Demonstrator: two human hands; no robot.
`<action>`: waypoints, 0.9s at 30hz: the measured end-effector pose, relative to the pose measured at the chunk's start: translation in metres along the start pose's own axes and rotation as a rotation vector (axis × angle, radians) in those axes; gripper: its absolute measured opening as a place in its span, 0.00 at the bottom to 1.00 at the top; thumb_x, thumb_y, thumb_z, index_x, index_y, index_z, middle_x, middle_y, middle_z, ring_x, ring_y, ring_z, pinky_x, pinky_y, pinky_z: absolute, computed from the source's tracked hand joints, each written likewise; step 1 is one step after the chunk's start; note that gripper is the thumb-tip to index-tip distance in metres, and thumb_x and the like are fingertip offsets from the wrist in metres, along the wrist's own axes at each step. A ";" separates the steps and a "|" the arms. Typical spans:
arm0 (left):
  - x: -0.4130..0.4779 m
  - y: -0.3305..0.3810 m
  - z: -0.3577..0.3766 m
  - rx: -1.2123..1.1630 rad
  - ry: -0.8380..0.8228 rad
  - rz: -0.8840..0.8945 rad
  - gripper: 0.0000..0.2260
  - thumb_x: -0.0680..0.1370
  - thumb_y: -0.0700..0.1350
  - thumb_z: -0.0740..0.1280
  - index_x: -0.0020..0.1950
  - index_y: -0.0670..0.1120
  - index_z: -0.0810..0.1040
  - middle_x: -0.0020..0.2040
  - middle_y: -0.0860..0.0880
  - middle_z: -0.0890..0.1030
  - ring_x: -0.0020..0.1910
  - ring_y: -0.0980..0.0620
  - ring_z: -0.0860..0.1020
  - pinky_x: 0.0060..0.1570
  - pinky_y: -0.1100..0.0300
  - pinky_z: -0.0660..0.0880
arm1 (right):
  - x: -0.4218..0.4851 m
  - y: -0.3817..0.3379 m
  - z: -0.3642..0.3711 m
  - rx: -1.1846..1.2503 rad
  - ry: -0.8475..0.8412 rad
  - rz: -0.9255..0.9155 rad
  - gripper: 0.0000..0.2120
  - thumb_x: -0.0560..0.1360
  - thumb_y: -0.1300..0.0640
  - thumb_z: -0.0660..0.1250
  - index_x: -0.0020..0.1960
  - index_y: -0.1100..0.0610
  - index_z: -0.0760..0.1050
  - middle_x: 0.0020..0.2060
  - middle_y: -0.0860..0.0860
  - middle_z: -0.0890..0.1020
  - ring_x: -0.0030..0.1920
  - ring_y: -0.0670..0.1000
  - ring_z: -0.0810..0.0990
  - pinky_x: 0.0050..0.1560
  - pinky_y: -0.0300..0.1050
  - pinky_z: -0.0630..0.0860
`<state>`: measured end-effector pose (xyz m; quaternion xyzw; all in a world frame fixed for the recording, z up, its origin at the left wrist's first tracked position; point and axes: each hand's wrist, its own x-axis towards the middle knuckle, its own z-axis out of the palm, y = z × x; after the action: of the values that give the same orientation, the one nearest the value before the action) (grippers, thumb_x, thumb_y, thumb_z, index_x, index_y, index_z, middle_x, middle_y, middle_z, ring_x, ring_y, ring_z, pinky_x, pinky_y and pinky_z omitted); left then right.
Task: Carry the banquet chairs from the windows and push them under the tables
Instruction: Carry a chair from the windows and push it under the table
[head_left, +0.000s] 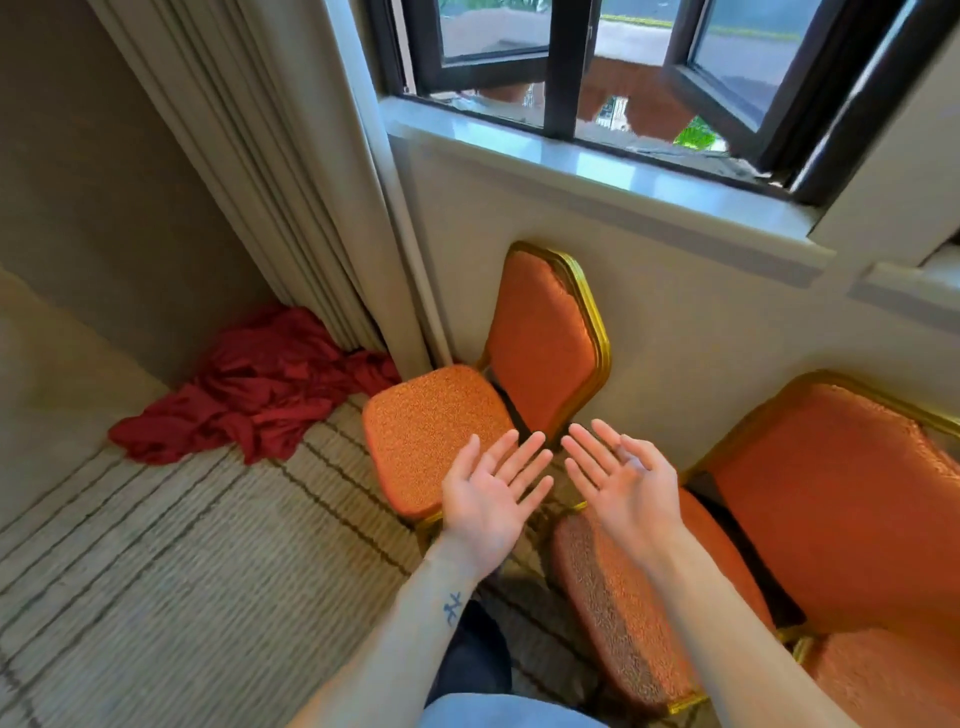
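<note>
Two orange banquet chairs with gold frames stand against the wall under the window. The far chair (441, 431) faces left, its back toward the wall. The near chair (831, 509) fills the lower right, its seat below my right forearm. My left hand (491, 499) is held palm up with straight fingers over the far chair's seat edge, holding nothing. My right hand (623, 478) is also palm up and empty, above the gap between the two chairs. No table is in view.
A heap of red cloth (254, 384) lies on the striped carpet in the corner to the left. A beige curtain (270, 171) hangs beside the far chair. The window sill (597, 161) juts out above the chairs, with a window pane swung open.
</note>
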<state>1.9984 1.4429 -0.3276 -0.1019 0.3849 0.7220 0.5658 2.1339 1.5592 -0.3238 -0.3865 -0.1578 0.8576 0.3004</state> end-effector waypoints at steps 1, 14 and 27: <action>0.014 0.013 0.000 -0.001 -0.006 -0.010 0.26 0.84 0.58 0.57 0.74 0.42 0.70 0.67 0.38 0.80 0.68 0.38 0.77 0.75 0.39 0.65 | 0.012 -0.001 0.011 -0.018 0.007 -0.011 0.22 0.82 0.54 0.57 0.73 0.59 0.71 0.64 0.60 0.82 0.64 0.60 0.81 0.69 0.57 0.72; 0.151 0.130 0.040 0.150 -0.125 -0.108 0.25 0.85 0.60 0.53 0.75 0.45 0.70 0.67 0.41 0.81 0.68 0.40 0.78 0.74 0.41 0.66 | 0.125 -0.023 0.113 -0.038 0.059 -0.133 0.19 0.84 0.52 0.56 0.71 0.57 0.73 0.64 0.57 0.82 0.63 0.58 0.82 0.70 0.58 0.73; 0.259 0.117 0.114 0.124 -0.076 -0.225 0.25 0.85 0.59 0.55 0.73 0.45 0.73 0.65 0.42 0.82 0.67 0.40 0.78 0.73 0.41 0.68 | 0.249 -0.103 0.108 -0.296 0.211 -0.234 0.17 0.84 0.56 0.57 0.68 0.58 0.76 0.62 0.54 0.83 0.67 0.50 0.78 0.77 0.51 0.65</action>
<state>1.8390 1.7028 -0.3494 -0.0816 0.3931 0.6324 0.6626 1.9632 1.7928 -0.3429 -0.4929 -0.2938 0.7391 0.3527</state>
